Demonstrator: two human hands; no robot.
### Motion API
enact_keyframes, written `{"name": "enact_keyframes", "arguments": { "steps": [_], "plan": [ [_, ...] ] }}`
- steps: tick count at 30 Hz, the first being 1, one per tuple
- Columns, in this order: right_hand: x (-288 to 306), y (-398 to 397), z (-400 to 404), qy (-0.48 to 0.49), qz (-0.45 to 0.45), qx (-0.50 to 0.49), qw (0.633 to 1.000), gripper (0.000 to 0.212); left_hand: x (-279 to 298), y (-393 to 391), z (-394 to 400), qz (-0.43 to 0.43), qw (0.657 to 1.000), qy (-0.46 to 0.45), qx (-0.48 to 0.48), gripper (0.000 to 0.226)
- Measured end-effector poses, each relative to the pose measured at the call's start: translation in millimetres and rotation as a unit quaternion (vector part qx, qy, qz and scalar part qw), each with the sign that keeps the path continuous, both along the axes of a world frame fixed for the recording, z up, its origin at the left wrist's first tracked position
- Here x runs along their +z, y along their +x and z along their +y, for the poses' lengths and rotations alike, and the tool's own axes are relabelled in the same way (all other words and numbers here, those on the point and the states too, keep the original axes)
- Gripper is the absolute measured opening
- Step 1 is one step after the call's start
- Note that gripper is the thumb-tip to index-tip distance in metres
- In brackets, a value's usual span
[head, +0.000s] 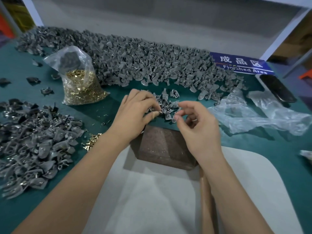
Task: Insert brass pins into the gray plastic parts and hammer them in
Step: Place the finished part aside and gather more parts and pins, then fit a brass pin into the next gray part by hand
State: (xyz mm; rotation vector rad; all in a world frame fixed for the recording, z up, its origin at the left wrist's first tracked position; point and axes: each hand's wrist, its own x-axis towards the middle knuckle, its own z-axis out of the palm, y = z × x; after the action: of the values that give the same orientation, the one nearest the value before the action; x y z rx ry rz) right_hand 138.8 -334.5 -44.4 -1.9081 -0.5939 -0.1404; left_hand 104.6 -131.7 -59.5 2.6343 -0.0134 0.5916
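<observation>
Parts: small cluster of gray plastic parts (166,105) lies on the green table (253,141) just beyond the brown block (162,147); they look light, stiff and fiddly, best pinched by the flat tab.
Pins: brass pins (92,142) sit loose near the left wrist, more in the bag (81,88); tiny, hard, likely slippery.
Left hand: left hand (135,114) pinches something small at thumb and fingertip, touching the cluster.
Right hand: right hand (197,125) hovers beside it, fingers loosely curled, apparently holding nothing.
</observation>
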Motion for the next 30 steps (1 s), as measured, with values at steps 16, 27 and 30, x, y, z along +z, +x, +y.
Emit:
{"name": "enact_keyframes", "arguments": {
  "steps": [16,27,30],
  "plan": [
    [6.3,-0.5,2.1,0.005,-0.039,-0.055,0.998,0.012,18.6,-11.8,-22.3,-0.026,0.974,-0.224,-0.008,0.012],
    [1.9,3.9,-0.2,0.062,0.039,-0.046,0.996,0.019,11.4,-11.6,-40.6,-0.093,0.963,-0.246,-0.061,0.013],
    [-3.1,7.1,-1.3,0.059,0.052,-0.040,0.996,0.020,11.9,-12.4,-39.4,-0.089,0.972,-0.201,-0.079,0.014]
  ]
}}
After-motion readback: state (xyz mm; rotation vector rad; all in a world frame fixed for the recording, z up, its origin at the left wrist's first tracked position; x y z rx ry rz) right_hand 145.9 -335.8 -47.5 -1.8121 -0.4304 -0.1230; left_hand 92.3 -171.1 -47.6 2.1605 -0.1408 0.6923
